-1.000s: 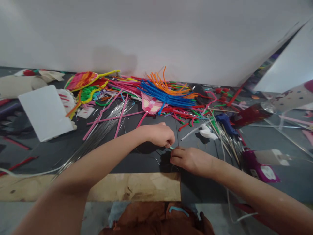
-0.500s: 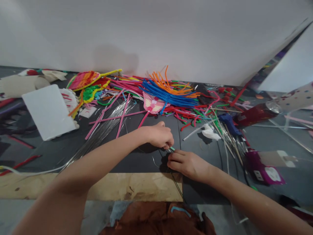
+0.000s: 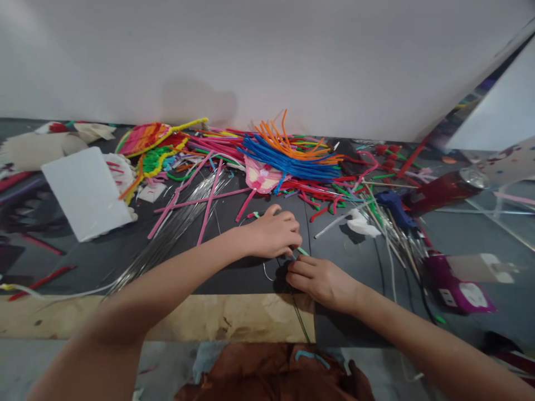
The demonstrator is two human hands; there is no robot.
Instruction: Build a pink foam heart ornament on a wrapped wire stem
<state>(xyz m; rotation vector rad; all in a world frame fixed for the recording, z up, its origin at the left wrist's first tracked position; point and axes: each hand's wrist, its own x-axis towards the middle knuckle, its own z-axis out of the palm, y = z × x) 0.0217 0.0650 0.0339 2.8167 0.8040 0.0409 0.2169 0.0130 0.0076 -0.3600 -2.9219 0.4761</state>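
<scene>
My left hand is over the dark mat with its fingers curled down, the tips close to my right hand. What its fingertips grip, if anything, is hidden. A small pale green strip shows between the two hands. My right hand is closed in a pinch on thin dark green wire, which trails down past the table's front edge. A fine curved wire lies beneath my left hand. Just behind that hand a short piece with red and green ends shows.
Blue pipe cleaners and many other colours are heaped along the wall. Thin metal wires lie left. At right are a blue glue gun, a red can and a purple box. A white card lies far left.
My left hand's fingers have loosened and spread a little, shifting slightly right. The red and green piece behind it now shows. The right hand keeps its pinch; the view has shifted slightly.
</scene>
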